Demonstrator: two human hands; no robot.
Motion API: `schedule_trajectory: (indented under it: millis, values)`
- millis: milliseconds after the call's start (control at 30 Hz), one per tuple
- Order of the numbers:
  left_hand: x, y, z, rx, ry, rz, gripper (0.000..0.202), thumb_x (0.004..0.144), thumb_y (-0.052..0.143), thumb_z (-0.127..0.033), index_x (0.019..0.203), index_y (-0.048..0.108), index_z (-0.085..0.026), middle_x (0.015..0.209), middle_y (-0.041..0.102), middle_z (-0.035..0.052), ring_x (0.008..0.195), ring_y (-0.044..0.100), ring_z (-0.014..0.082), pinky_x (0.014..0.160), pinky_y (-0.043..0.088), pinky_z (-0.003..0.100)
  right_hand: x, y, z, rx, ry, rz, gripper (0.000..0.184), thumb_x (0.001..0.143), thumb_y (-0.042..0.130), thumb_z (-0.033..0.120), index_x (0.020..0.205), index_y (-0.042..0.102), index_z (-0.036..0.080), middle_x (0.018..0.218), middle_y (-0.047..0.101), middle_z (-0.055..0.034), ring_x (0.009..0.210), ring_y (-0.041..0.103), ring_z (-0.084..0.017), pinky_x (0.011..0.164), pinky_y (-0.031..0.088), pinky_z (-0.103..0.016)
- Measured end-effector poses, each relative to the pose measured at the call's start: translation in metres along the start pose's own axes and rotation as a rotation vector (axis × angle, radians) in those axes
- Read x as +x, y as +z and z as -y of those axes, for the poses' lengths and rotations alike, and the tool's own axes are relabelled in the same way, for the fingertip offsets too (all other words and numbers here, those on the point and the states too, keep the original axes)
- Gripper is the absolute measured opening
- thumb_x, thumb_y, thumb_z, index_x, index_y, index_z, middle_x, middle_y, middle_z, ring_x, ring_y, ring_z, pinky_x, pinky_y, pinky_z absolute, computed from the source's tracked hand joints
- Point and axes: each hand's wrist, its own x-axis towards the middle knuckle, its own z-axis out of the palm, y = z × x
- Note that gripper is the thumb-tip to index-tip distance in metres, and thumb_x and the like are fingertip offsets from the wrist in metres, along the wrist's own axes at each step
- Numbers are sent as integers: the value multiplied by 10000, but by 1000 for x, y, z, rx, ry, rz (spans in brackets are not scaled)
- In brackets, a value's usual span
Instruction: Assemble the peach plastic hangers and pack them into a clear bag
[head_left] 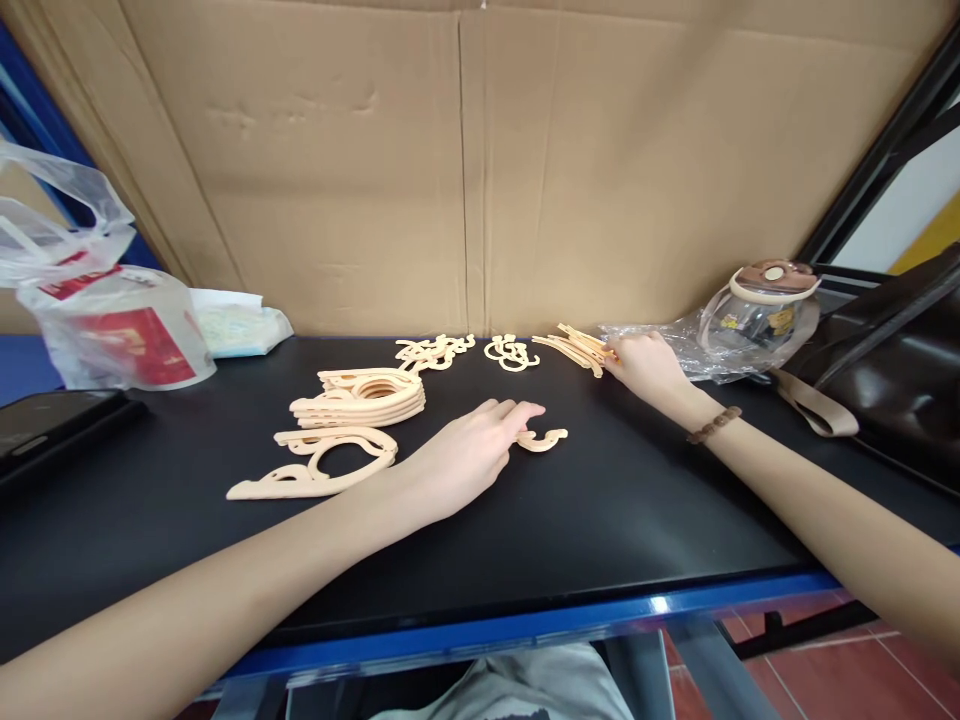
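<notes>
My left hand [480, 450] is closed, fingers together, on a beige plastic hanger hook [546, 441] low over the black table. Only the hook's curved end shows past the fingers. Farther right, my right hand [646, 368] pinches the near end of a pile of slim beige hanger strips [576, 348]; its fingertips are partly hidden. Left of my left hand lies a folded beige hanger [304, 484], and behind that a stack of folded hangers [360, 408]. Two loose piles of hooks, a larger pile [431, 353] and a smaller pile [512, 354], lie toward the back.
A cardboard wall [337, 180] closes off the back. On the left are a bagged white-and-red tub [142, 335], a tissue pack [240, 325] and a dark phone [52, 425]. On the right stand a clear jug [765, 315] with plastic wrap and a dark bag [900, 370].
</notes>
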Motion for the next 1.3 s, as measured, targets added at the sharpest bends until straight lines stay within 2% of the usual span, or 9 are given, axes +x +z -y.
schedule_trajectory:
  millis: [67, 300, 533, 700, 800, 1000, 1100, 1200, 1300]
  values:
    - [0, 0, -3, 16, 8, 9, 547, 816, 380, 43, 1313, 415, -184, 1214, 556, 82, 1125, 544, 201, 976, 456, 376, 0, -1, 0, 1, 21, 6, 320, 869, 384, 156, 855, 701, 118, 829, 722, -158, 753, 645, -251, 720, 337, -326]
    - [-3, 0, -3, -60, -26, -3, 581, 785, 389, 62, 1303, 420, -200, 1262, 535, 69, 1209, 492, 195, 1008, 434, 355, 1, 6, -5, 15, 23, 3, 363, 900, 368, 181, 1069, 685, 126, 923, 731, -146, 865, 656, -260, 798, 351, -340]
    - [-1, 0, 4, -52, -103, -21, 502, 814, 416, 3, 1277, 430, -190, 1148, 593, 63, 1074, 568, 203, 903, 487, 353, 2, 9, -6, 29, 23, -1, 332, 871, 424, 180, 1080, 674, 118, 929, 723, -155, 923, 638, -271, 818, 342, -350]
    - [0, 2, 5, 9, -78, -44, 450, 843, 422, -26, 1263, 443, -186, 1162, 591, 62, 1045, 572, 203, 856, 496, 333, 2, 10, -5, 48, 47, -17, 326, 862, 413, 164, 1030, 681, 83, 982, 700, -183, 937, 620, -270, 793, 345, -336]
    - [0, 3, 6, 25, -78, -44, 437, 852, 427, -33, 1262, 451, -181, 1156, 594, 58, 1026, 571, 202, 845, 495, 332, 1, 5, -4, 81, 77, -34, 319, 861, 399, 162, 960, 696, 101, 1023, 688, -176, 941, 613, -263, 763, 353, -322]
    - [1, 3, 4, 18, -128, -69, 440, 836, 419, -9, 1241, 479, -169, 1115, 607, 53, 1052, 551, 200, 878, 483, 335, -2, -2, 1, 183, 161, -18, 267, 847, 440, 220, 918, 689, 152, 874, 718, -108, 801, 639, -232, 638, 365, -291]
    - [2, 1, 3, 28, -187, -84, 416, 821, 445, -22, 1207, 504, -166, 1135, 601, 57, 1066, 548, 205, 855, 490, 328, -3, -1, 4, 224, 174, 13, 238, 841, 479, 259, 922, 682, 165, 861, 723, -89, 790, 647, -226, 614, 366, -278]
    - [2, -2, 1, 77, -246, -49, 422, 816, 457, -39, 1219, 504, -156, 1117, 605, 63, 1040, 566, 218, 797, 499, 329, -3, 0, 5, 247, 171, 37, 246, 841, 502, 290, 953, 682, 166, 880, 724, -92, 810, 651, -231, 615, 365, -275]
    - [2, -5, -1, 184, -258, -12, 387, 834, 452, -61, 1204, 528, -144, 1072, 623, 69, 969, 602, 231, 782, 490, 355, -3, 0, 6, 262, 159, 58, 243, 841, 508, 323, 887, 696, 176, 827, 717, -84, 782, 643, -231, 596, 347, -277]
